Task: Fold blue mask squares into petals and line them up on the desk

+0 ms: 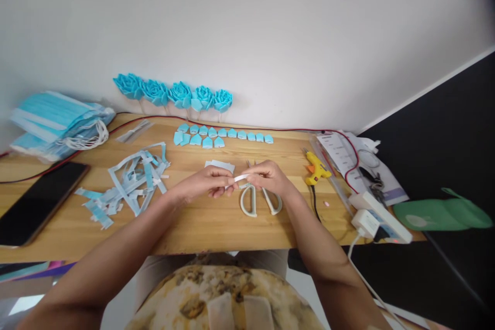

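My left hand (211,181) and my right hand (267,176) meet over the middle of the wooden table (193,227). Both pinch a small white strip (240,178) between their fingertips, one hand at each end. Right under my right hand lie white-handled scissors (258,201), flat on the table. A small white piece (219,165) rests just behind my left hand. Beyond the hands, several folded blue petals (220,136) lie in rows, and several blue fabric roses (174,92) lean against the wall.
A heap of cut blue and white strips (129,180) lies at left, with a dark phone (38,201) and a stack of blue face masks (58,124) further left. A yellow glue gun (317,169), papers (348,157) and a white power strip (381,211) sit at right. A red cable (270,129) runs along the back.
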The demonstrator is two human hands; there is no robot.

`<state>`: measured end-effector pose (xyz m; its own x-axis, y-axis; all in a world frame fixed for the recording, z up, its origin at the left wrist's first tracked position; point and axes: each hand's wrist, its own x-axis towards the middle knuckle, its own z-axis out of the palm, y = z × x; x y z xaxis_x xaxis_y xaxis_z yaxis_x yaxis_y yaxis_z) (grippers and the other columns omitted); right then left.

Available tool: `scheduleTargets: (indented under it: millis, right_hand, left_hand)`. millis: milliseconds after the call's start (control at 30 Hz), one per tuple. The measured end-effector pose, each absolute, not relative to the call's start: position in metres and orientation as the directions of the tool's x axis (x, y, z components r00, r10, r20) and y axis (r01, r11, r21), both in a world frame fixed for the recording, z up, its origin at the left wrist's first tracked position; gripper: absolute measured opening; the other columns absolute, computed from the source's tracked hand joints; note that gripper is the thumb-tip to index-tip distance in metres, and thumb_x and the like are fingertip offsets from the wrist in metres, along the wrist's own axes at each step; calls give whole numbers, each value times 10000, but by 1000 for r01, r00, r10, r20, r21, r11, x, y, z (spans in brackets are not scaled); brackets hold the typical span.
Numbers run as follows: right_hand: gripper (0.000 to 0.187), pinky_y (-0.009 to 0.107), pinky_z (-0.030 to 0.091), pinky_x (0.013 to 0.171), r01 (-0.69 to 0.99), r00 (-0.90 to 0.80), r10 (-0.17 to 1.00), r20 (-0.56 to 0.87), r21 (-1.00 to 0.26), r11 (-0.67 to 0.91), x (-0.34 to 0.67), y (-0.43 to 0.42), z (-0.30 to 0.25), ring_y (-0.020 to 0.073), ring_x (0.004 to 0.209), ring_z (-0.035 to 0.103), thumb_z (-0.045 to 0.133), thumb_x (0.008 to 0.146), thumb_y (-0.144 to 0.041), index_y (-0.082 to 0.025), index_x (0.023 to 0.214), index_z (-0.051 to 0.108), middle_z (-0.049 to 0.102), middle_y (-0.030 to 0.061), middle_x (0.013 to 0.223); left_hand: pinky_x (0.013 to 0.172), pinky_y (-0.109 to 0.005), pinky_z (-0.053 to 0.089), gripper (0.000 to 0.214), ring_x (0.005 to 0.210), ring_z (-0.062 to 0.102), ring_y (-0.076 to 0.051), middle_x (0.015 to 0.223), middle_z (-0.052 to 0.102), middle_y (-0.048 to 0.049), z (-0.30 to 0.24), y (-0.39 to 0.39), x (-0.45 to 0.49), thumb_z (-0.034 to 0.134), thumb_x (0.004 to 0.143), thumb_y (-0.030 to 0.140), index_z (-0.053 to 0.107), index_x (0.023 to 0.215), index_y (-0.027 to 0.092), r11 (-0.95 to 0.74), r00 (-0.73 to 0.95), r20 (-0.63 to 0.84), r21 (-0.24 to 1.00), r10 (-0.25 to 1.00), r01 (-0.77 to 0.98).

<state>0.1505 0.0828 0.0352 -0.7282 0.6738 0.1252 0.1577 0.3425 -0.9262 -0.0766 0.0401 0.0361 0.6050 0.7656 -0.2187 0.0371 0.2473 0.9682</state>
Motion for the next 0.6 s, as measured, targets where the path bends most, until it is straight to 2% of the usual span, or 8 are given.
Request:
scheduleTargets:
  millis: [100,333,600]
  right_hand:
    - [284,181,309,428,191,-718,683,138,-904,383,148,82,37,63,429,407,613,843,-374,-140,933,748,497,-45,466]
    - [319,209,390,473,117,-574,804,151,-958,264,149,81,37,103,513,528,602,838,-427,-154,915,746,628,10,591]
    - [215,204,360,457,126,-579,792,195,-938,322,147,80,37,87,486,495,637,827,-354,-173,852,752,629,-2,581]
  left_hand:
    - [480,-209,340,288,497,465,-81,667,606,-19,34,42,-76,601,795,403,669,791,123,220,585,-204,974,785,44]
    - [562,-226,375,260,587,498,-108,657,590,-24,37,39,-75,613,780,369,657,700,126,160,521,-119,986,845,-36]
    - [517,-223,312,235,540,431,-106,534,501,8,38,41,-74,576,711,331,601,569,145,155,466,-156,987,871,42]
